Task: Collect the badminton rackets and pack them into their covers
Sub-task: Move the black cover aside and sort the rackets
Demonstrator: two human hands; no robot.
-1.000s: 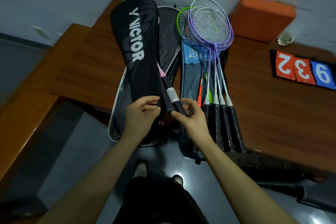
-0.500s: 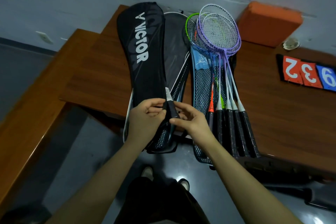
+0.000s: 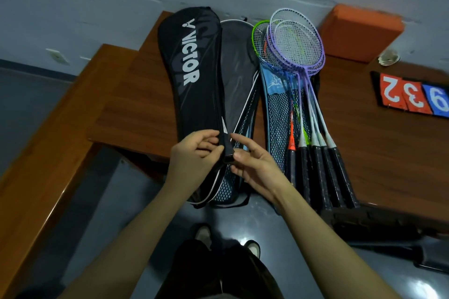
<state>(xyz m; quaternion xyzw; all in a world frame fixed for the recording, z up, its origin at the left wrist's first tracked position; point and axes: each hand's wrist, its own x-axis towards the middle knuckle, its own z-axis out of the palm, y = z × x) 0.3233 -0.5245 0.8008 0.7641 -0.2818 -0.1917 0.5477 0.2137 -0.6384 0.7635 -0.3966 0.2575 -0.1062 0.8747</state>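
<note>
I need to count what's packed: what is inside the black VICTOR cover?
Only a black handle end pokes out at the black VICTOR cover's lower opening, between the left hand and right hand. The rest is hidden by fabric.

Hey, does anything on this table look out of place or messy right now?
Mostly the loose rackets: they lie fanned on a mesh cover, handles overhanging the table edge, uncovered. The covers hang off too.

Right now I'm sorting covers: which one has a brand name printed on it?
The black cover, leftmost, reading VICTOR in white; the others show no lettering.
</note>
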